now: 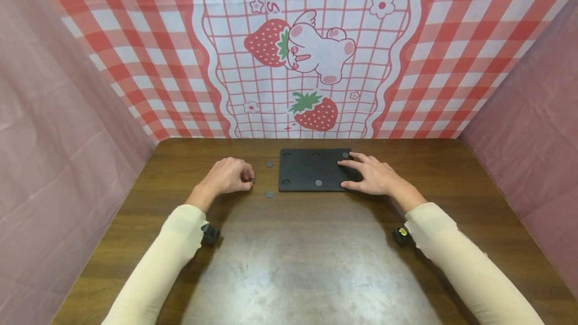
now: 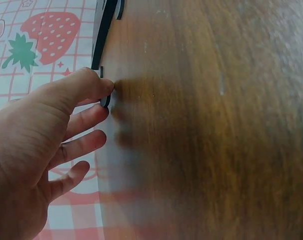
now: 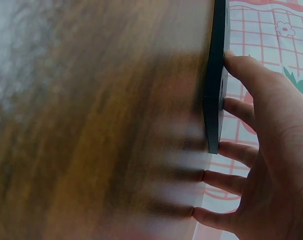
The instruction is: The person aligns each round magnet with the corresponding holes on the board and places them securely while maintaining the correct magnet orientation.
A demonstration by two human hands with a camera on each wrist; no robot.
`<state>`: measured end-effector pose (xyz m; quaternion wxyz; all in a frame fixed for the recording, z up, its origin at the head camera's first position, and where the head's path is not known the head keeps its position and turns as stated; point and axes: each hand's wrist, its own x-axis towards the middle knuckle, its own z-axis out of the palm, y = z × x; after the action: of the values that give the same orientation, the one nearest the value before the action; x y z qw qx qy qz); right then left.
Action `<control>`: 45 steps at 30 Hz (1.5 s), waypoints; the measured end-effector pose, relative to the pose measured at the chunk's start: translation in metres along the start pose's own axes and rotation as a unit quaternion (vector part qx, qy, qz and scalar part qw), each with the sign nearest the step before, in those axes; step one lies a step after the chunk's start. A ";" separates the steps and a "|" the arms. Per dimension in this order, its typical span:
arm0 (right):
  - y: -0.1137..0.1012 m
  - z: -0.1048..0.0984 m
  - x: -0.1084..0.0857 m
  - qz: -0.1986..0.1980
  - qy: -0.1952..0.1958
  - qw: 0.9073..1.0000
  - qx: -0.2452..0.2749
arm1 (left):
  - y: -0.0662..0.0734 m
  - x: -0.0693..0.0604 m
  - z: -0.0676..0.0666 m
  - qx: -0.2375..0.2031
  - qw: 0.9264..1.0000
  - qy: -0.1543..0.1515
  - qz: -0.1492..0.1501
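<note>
A black rectangular board (image 1: pixel 300 169) with round recesses lies flat near the back of the table. Grey discs sit in its upper right recess (image 1: pixel 346 155) and lower middle recess (image 1: pixel 318 183); three recesses on the left and top middle show dark. My left hand (image 1: pixel 227 175) pinches a small dark disc (image 2: pixel 105 100) between thumb and index finger, at the table surface left of the board. Between that hand and the board lie two loose discs, a rear disc (image 1: pixel 269 164) and a front disc (image 1: pixel 269 194). My right hand (image 1: pixel 374 174), fingers spread, rests on the board's right end and hides its lower right corner.
The wooden table (image 1: pixel 289 255) extends in front of the board. A red-and-white strawberry cloth (image 1: pixel 311 59) hangs behind the table's back edge. Pink curtains (image 1: pixel 67 89) stand at both sides. Small dark wrist cameras (image 1: pixel 210 234) are worn on both forearms.
</note>
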<state>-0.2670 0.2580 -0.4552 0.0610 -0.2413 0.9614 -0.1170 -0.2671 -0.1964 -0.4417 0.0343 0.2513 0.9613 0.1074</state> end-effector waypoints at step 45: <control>-0.007 -0.003 -0.001 0.013 -0.009 1.000 -0.001 | 0.016 0.009 -0.006 -0.009 0.999 0.024 0.023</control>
<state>-0.2639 0.2529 -0.4506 0.0713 -0.2299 0.9640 -0.1132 -0.2676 -0.1798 -0.4324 0.0106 0.2701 0.9549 0.1228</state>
